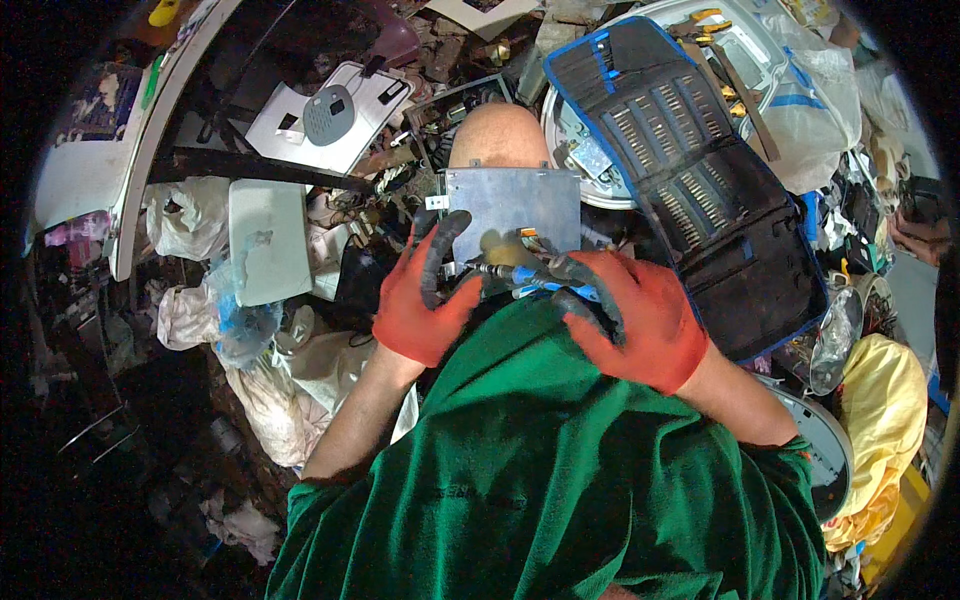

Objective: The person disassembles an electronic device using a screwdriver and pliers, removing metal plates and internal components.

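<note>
A flat grey metal box or panel point(515, 205) rests across my lap, beside my bare knee point(497, 135). In front of its near edge a blue and black screwdriver point(524, 277) lies sideways, its shaft pointing left. My right hand point(640, 315), in a red glove with dark fingertips, has its fingers curled round the handle end. A second blue piece shows under it, partly hidden. My left hand point(430, 290), gloved alike, is at the panel's left edge with thumb and forefinger apart in a C shape. The screwdriver's tip reaches toward that gap; whether it touches the glove is unclear.
An unfolded black tool pouch point(745, 215) with rows of bits spreads at the right, partly over a white basin point(590, 185). Yellow-handled pliers point(708, 25) lie beyond. White casings point(335, 115), plastic bags point(190, 220) and scrap crowd the left. A yellow sack point(880, 420) sits at right.
</note>
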{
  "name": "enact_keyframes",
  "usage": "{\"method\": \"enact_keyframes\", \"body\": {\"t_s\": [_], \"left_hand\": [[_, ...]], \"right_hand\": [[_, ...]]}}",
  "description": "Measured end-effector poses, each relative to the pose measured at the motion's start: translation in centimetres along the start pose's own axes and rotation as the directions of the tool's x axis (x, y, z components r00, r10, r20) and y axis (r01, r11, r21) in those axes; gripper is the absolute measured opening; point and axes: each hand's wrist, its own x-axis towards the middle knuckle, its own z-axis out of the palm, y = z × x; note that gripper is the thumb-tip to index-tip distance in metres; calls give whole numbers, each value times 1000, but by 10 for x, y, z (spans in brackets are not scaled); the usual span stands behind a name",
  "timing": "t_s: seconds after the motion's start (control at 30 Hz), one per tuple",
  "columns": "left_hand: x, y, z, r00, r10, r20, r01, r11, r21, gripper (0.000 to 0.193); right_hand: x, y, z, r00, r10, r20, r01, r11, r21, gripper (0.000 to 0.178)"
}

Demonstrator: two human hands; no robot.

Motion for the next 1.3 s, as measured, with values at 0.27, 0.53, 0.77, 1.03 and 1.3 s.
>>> {"method": "enact_keyframes", "body": {"t_s": [0.27, 0.53, 0.77, 1.03, 1.3], "left_hand": [[-3, 14, -6, 999, 30, -14, -27, 988, 152, 61], [-2, -5, 4, 993, 96, -64, -78, 967, 241, 50], [-10, -10, -3, 994, 79, -70, -61, 972, 228, 53], [-10, -31, -8, 931, 364, 23, -329, 809, 487, 74], [-3, -10, -10, 990, 119, 77, -139, 920, 366, 68]], "right_hand": [[4, -19, 5, 975, -222, -4, 220, 966, -133, 40], [11, -14, -2, 981, -193, -6, 191, 973, -128, 41], [11, -22, 2, 863, -459, -209, 358, 849, -388, 37], [26, -23, -1, 981, -174, 91, 190, 957, -218, 44], [24, -31, -4, 866, -498, -38, 467, 834, -294, 36]]}}
